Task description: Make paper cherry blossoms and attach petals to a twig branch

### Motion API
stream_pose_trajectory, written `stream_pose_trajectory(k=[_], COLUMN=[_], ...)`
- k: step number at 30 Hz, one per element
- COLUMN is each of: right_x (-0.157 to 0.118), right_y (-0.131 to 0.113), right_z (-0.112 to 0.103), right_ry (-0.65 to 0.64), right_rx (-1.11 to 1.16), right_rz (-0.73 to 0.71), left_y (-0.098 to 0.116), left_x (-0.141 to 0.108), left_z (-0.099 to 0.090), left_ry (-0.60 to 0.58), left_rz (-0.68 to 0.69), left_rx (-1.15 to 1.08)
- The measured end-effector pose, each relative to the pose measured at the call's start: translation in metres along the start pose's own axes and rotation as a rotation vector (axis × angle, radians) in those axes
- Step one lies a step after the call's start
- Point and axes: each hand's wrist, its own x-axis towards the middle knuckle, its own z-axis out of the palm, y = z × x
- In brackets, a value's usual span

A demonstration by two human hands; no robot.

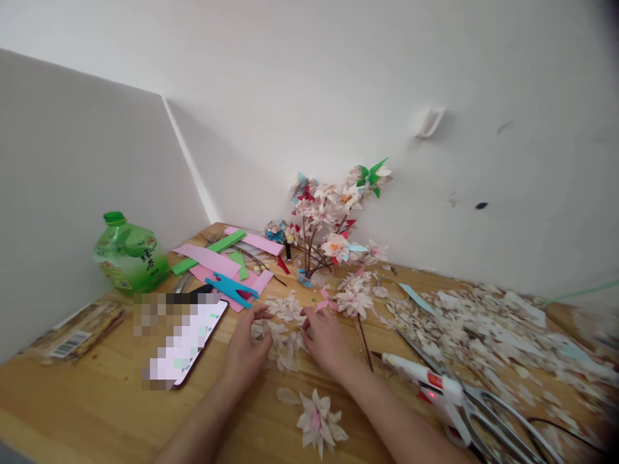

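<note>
My left hand [249, 345] rests at the left edge of a small heap of pale petals [278, 335], its thumb and fingers apart and curved toward them. On the heap's other side, my right hand [325, 338] has loosely bent fingers touching or close to the petals. Neither hand visibly grips anything. A finished-looking white flower with a pink centre [319, 422] lies nearer to me, below the hands. Another pale flower [355, 303] on a brown stem [365, 345] lies just beyond my right hand.
A vase of handmade flowers [324, 219] stands by the wall. Pink and green paper strips [207, 261], a phone [193, 348] and a green bottle [130, 254] are at left. At right lie a glue gun [420, 377], scissors [498, 419] and scattered petals [469, 322].
</note>
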Motion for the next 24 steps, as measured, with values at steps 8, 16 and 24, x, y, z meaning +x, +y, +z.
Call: stream_pose_trajectory(k=[8, 16, 24], right_x=[0.011, 0.001, -0.007], right_y=[0.014, 0.01, -0.008], right_z=[0.003, -0.003, -0.012], right_ry=[0.098, 0.01, -0.074], right_rx=[0.574, 1.099, 1.231], right_rz=[0.217, 0.415, 0.241], left_y=[-0.003, -0.004, 0.006], left_x=[0.0, -0.002, -0.006], left_z=[0.005, 0.007, 0.004], left_ry=[-0.036, -0.127, -0.154], left_rz=[-0.034, -0.065, -0.103], left_rx=[-0.093, -0.119, -0.135])
